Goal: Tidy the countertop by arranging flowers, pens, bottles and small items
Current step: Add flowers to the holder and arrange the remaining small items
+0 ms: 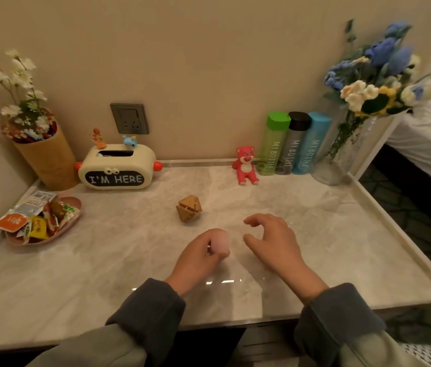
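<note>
Pink small item (221, 243) gripped in left hand (201, 256); right hand (271, 242) hovers loosely spread, holding nothing

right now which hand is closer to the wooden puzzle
Left. The left hand, gripping a small pink object, sits just on the near side of the wooden puzzle, slightly to its right. The right hand hovers open, farther off to the puzzle's right.

3 bottles: green bottle (272, 147), black-capped bottle (292, 147), blue bottle (312, 144); 2 bunches: white flowers (21, 83), blue flowers (378, 70); 1 tissue box (116, 168); 2 figurines on it: orange figurine (98, 139), blue figurine (129, 142); 1 red bear (245, 165); 1 wooden puzzle (189, 208); 1 pink item (221, 243); 1 snack tray (75, 202); 1 wall socket (129, 119); 2 hands: left hand (203, 250), right hand (275, 242).
</note>
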Demonstrator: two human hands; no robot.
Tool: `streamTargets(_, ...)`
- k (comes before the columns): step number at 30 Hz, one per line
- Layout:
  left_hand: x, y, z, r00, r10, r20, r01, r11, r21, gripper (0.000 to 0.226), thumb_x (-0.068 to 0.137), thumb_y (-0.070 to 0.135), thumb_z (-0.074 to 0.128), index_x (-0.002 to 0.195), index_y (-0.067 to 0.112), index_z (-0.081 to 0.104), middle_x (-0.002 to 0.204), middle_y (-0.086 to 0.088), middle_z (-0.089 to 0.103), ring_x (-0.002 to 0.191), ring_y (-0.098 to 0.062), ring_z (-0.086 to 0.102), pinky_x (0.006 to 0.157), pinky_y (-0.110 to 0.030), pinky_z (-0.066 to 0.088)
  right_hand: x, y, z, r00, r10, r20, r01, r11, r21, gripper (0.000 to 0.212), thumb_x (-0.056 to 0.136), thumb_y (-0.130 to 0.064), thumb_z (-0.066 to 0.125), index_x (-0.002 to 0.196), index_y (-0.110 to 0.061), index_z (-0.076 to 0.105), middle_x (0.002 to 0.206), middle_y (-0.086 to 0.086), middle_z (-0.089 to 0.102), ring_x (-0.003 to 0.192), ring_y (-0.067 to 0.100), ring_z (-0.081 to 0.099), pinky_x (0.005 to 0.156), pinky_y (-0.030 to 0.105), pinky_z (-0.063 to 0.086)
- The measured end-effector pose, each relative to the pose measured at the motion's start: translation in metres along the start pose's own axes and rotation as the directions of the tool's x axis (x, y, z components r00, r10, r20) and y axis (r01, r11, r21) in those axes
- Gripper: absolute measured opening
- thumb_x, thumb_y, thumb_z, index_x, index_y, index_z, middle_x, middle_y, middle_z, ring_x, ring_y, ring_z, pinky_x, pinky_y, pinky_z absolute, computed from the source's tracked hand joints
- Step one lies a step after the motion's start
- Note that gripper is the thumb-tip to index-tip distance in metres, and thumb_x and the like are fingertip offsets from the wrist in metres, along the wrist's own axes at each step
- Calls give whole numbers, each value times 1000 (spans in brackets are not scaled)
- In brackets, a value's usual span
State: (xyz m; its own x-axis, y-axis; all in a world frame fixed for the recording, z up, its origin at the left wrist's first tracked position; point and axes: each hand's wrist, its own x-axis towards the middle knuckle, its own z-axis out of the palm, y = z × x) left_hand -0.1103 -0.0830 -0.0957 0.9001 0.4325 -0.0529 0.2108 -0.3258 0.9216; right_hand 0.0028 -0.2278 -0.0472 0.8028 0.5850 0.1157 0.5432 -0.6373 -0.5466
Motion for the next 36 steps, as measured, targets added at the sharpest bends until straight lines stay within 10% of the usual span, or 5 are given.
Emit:
streamTargets(7, 39, 13, 12, 1000, -4, 24, 3, 1000, 13, 49, 80, 19, 77, 125, 20, 58, 126, 2, 54, 114, -15, 56, 98, -32, 49, 1, 37, 0, 905, 251, 343, -144, 941, -307, 76, 75, -39, 67, 141, -26, 33, 133, 5, 41, 123, 27, 42, 93, 39, 47)
streamTargets(16, 98, 29, 1, 996, -15, -84, 23, 996, 91, 53, 80, 15, 77, 126, 25, 52, 114, 11, 53, 105, -9, 53, 88, -22, 47, 45, 34, 16, 957, 122, 263, -100, 990, -95, 30, 67, -35, 66, 93, -25, 52, 84, -7, 55, 72, 12, 54, 56, 28, 43)
streamTargets(36, 290, 6, -48, 995, -87, -48, 93, 983, 157, 36, 77, 16, 81, 106, 25, 62, 93, 17, 61, 84, 4, 56, 63, -6, 38, 194, 35, 65, 984, 27, 176, -51, 989, 138, 58, 69, -51, 67, 124, -37, 51, 100, -18, 54, 85, 5, 55, 64, 21, 42)
